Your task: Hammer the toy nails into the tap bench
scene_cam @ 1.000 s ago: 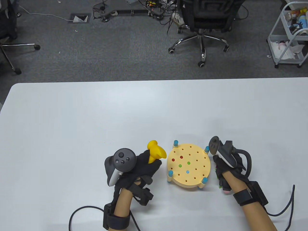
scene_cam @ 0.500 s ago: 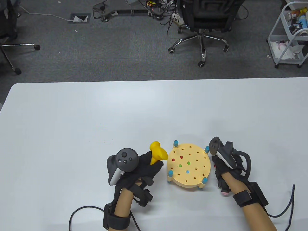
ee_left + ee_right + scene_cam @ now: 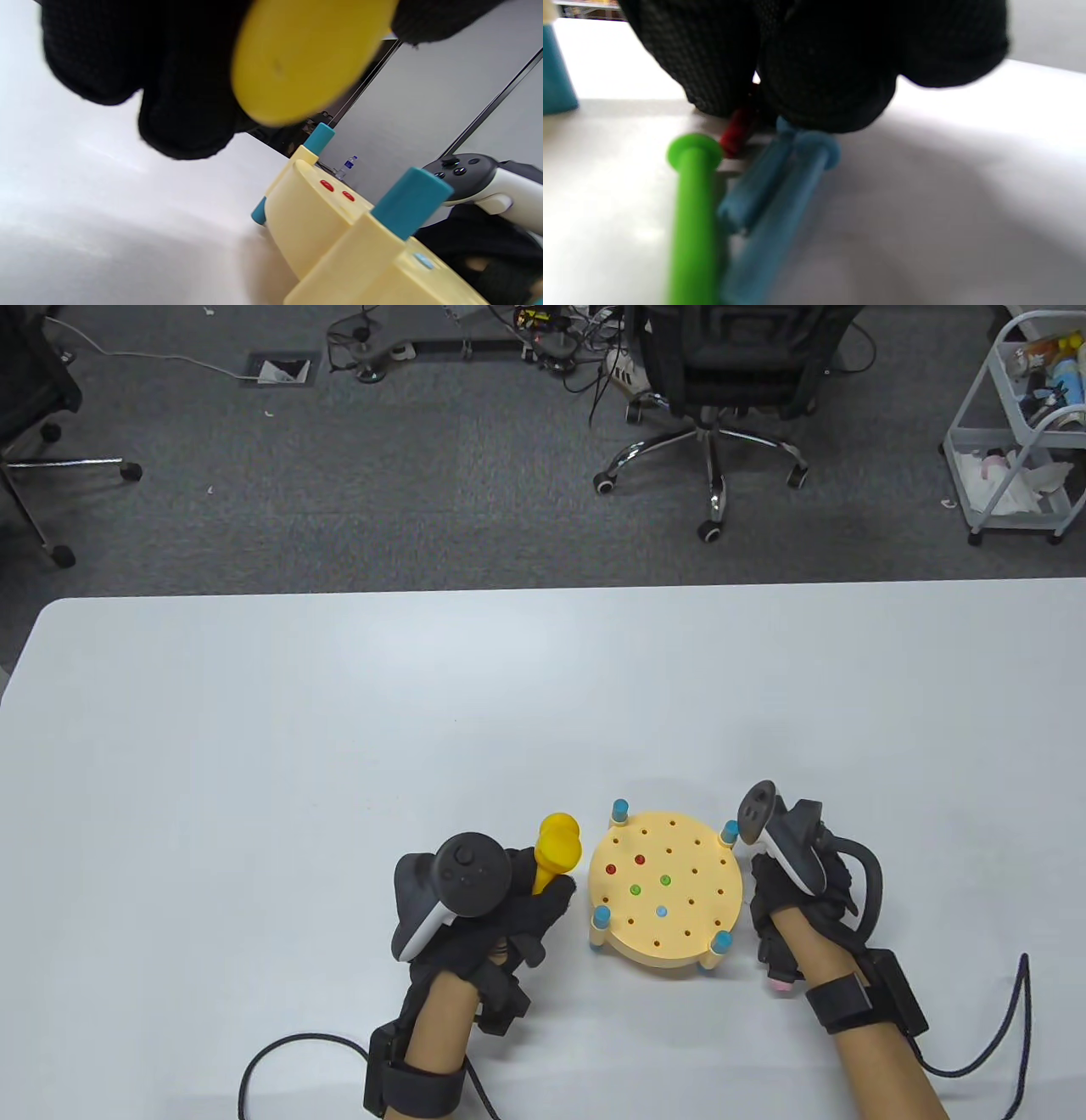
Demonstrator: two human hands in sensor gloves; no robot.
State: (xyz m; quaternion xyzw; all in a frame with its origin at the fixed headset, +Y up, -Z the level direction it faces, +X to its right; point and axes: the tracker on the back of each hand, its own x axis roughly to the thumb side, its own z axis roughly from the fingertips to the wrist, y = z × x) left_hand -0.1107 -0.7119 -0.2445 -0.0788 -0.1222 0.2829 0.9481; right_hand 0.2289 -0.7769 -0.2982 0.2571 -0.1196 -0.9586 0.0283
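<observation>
Left hand grips the light rigid hammer by its handle near the tabletop's front edge; right hand closes on thin, slippery nails.

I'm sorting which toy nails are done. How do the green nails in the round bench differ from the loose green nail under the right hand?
The two green nails in the pale yellow round tap bench stand seated in holes, only their heads showing. The loose green plastic nail lies flat on the white table, its whole shaft exposed, beside blue nails. Both share the bright green colour.
</observation>
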